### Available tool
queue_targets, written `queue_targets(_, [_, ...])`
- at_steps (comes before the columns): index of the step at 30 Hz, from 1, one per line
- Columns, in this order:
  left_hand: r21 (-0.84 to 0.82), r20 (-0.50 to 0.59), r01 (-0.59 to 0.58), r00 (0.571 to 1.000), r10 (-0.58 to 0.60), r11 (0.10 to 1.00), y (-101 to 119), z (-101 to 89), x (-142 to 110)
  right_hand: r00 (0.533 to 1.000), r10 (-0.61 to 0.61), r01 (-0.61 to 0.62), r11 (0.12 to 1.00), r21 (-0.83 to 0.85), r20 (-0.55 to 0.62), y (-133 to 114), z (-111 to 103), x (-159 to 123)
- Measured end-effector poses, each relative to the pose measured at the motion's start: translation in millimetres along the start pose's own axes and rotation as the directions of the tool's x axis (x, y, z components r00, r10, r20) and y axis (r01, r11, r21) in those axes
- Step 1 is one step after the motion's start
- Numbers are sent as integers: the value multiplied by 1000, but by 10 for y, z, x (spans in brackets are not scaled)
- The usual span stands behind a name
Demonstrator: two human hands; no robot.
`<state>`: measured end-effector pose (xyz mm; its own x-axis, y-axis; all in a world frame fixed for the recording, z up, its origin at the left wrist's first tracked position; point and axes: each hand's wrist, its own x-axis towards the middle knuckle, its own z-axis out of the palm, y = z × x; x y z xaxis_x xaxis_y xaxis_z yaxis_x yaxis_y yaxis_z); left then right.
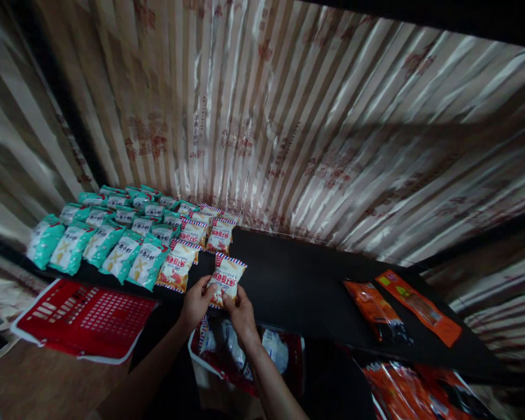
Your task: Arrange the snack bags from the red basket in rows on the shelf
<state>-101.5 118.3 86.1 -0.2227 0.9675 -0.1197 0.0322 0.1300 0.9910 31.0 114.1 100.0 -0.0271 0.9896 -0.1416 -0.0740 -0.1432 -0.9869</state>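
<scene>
Packet, white and orange (pixel 228 274): one, lower centre, held between left hand (pixel 196 302) and right hand (pixel 242 312). Teal packets (pixel 125 254): rows, left of frame. Like white-and-orange packets (pixel 176 267): beside these. Orange packets (pixel 420 308): two, right, on black shelf (pixel 289 274). Striped sheeting (pixel 262 116): behind, upper frame. Red basket (pixel 81 350): lower left.

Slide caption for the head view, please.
Snack packet held between left grip and right grip at a black shelf, near rows of teal packets.

Bags (pixel 142 224) line the shelf (pixel 289 274) left of the packet (pixel 227 275) in my fingers (pixel 240 296); pouches (pixel 374 306) lie right, baskets (pixel 114 315) below.
</scene>
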Motion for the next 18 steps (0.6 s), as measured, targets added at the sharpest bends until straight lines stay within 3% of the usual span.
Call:
queue_targets(6, [423, -64, -206, 965, 256, 883, -11, 6, 42, 999, -36, 32, 994, -103, -35, -47, 51, 130])
queue_targets(9, [560, -97, -338, 880, 466, 756, -41, 13, 45, 996, -71, 63, 989, -135, -57, -39, 88, 230])
queue_targets(13, [687, 0, -477, 754, 656, 549, -93, 21, 13, 991, -104, 91, 986, -141, -88, 11, 152, 385])
queue_targets(16, [739, 65, -510, 704, 707, 440, -166, 42, 0, 983, -133, 113, 981, -161, -123, 59, 197, 502])
queue_targets(18, [758, 81, -504, 702, 708, 413, -215, 64, 9, 974, -171, 139, 968, -207, -146, 91, 220, 577])
